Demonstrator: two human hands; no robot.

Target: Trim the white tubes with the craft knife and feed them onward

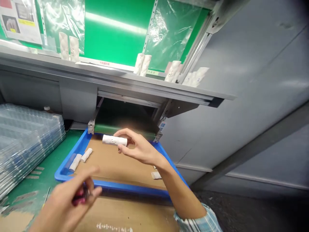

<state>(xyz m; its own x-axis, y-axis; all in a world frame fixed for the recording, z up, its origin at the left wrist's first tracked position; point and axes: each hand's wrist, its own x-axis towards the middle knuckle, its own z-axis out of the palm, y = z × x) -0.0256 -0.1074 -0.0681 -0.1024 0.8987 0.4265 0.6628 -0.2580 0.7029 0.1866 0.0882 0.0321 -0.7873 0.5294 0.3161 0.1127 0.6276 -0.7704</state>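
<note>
My right hand (138, 148) reaches over a blue tray (72, 161) lined with brown cardboard and pinches a white cylindrical piece (114, 140) by its right end, holding it level above the tray. My left hand (70, 198) is low in the foreground, blurred, its fingers closed around a small dark red tool (80, 196) that I cannot make out. Two more white pieces (80, 158) lie at the tray's left side, and another (156, 175) lies beside my right forearm.
A stack of clear plastic blister trays (29, 141) sits on the green mat at the left. A grey shelf (120, 82) overhead carries upright white pieces against a green board. A dark conveyor opening (125, 119) is behind the tray. A grey wall stands at the right.
</note>
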